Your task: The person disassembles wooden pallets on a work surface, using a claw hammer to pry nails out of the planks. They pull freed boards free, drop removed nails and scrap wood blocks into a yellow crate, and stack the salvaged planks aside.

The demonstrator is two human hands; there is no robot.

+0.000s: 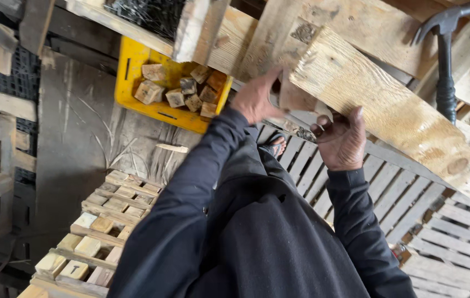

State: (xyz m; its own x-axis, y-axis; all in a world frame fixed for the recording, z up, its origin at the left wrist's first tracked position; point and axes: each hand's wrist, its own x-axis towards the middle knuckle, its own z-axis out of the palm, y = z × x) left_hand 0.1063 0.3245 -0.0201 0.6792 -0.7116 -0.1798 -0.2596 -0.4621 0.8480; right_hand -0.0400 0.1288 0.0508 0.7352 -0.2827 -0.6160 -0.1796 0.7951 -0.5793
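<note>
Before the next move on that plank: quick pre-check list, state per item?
1. Left hand on the plank: ok, fingers at its near end.
2. Right hand supporting the plank: ok, cupped under its lower edge.
3. Plank seated flat on the pallet: not ok, it lies at an angle with its near end lifted.
4. Hammer within reach: ok, it rests on the wood just beyond the plank, nobody holding it.
5. Foot clear of the plank: cannot tell, the sandalled toes sit right below the raised end.
6. Yellow crate of wooden blocks out of the way: ok, off to the left.
</note>
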